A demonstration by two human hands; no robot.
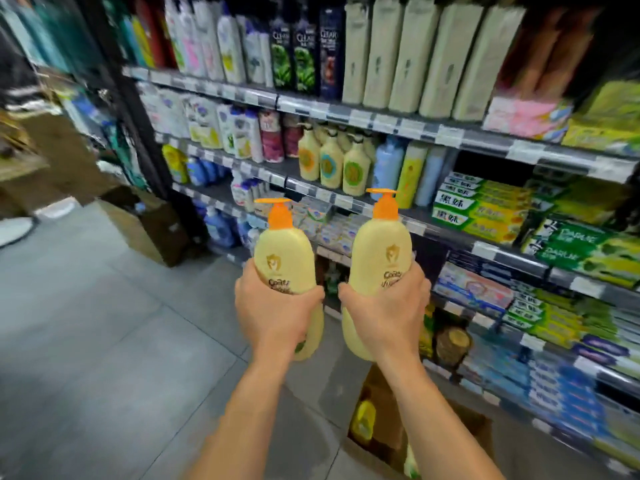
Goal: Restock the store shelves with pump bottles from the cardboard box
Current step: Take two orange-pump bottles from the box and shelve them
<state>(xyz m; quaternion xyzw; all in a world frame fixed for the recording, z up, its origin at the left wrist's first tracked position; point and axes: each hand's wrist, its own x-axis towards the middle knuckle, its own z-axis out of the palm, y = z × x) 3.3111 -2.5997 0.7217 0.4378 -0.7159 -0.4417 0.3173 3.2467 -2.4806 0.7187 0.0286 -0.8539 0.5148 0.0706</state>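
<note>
Left hand gripping yellow pump bottle upright; right hand gripping 2nd bottle, both facing shelves; cardboard box below.

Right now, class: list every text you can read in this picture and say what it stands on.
"CLEAR": dark bottles.
"DARLIE": green boxes.
"黑妹": toothpaste boxes.
"Goat", rest hidden: left pump bottle, right pump bottle.
Price tags: too blurred.

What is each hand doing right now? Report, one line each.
Left hand: closed, fingers wrapped round a yellow pump bottle.
Right hand: closed, holding the other yellow pump bottle.
</note>
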